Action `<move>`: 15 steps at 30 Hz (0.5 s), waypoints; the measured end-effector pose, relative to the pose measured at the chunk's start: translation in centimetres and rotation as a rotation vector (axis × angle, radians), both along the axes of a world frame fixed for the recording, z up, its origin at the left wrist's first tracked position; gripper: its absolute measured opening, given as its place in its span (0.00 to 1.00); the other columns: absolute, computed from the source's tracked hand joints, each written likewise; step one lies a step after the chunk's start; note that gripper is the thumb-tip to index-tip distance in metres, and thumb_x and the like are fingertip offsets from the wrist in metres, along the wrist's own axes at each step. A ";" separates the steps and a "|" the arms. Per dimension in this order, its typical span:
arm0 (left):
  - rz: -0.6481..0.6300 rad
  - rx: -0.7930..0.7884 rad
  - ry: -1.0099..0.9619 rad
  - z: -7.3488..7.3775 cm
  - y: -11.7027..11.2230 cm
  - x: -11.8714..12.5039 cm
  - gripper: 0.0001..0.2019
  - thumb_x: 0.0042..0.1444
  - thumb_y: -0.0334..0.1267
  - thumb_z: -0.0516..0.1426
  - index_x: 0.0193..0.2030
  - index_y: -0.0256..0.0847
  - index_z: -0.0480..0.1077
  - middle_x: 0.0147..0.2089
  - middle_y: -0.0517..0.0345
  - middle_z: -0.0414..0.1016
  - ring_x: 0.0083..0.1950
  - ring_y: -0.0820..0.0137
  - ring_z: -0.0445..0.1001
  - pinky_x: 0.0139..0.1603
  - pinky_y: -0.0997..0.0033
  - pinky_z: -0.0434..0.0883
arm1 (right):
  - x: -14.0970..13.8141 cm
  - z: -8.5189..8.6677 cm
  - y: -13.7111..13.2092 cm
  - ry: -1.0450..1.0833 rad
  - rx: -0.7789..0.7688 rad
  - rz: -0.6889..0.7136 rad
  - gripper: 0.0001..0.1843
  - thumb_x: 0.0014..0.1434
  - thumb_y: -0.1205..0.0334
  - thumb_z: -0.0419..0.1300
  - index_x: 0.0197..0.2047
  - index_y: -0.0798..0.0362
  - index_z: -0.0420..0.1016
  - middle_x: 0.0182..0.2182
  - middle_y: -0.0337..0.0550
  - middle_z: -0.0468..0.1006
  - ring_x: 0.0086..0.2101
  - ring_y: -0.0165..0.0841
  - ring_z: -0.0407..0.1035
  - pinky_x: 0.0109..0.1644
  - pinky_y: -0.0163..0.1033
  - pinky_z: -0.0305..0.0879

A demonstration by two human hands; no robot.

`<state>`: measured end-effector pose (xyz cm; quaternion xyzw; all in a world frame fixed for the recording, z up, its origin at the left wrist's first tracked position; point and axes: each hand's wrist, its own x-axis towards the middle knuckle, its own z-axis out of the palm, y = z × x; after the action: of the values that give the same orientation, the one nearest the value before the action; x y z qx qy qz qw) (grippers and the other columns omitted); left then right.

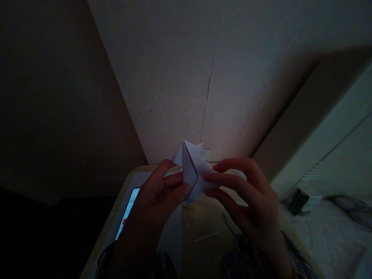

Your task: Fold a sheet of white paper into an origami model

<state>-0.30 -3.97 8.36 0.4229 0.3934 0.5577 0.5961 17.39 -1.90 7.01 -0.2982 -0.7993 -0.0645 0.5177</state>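
A piece of white folded paper (190, 166) with several pointed flaps is held up above the small table. My left hand (162, 190) grips its left and lower side, with the thumb pressed on the front near the central slit. On the right edge, my right hand (244, 190) pinches a flap between its fingers and thumb. The rear of the paper and some fingertips behind it are hidden. The scene is dim.
A lit phone (127, 213) lies on the table's left side, partly behind my left forearm. Scissors (229, 224) and a thin paper strip (207, 236) rest on the tabletop (203, 217). The wall (174, 77) rises right behind. To the right is a bed-like pale surface (325, 236).
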 end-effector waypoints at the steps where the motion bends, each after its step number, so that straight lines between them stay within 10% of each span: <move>1: 0.005 -0.003 -0.001 0.0 0.0 0.0 0.23 0.52 0.39 0.68 0.52 0.43 0.67 0.41 0.54 0.87 0.49 0.56 0.83 0.48 0.62 0.75 | 0.1 0.0 0.0 0.000 0.014 -0.001 0.09 0.64 0.67 0.63 0.48 0.51 0.75 0.43 0.42 0.72 0.42 0.31 0.72 0.46 0.36 0.75; 15: 0.007 -0.058 -0.060 0.4 -0.1 0.2 0.22 0.47 0.32 0.69 0.49 0.42 0.69 0.38 0.55 0.87 0.42 0.59 0.85 0.38 0.68 0.78 | 1.4 0.4 0.0 -0.116 -0.041 0.120 0.08 0.67 0.65 0.60 0.48 0.52 0.77 0.43 0.42 0.74 0.43 0.31 0.74 0.46 0.36 0.76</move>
<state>-0.08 -4.07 8.79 0.3872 0.3929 0.5606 0.6176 18.84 -1.93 7.44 -0.2561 -0.8455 -0.0340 0.4672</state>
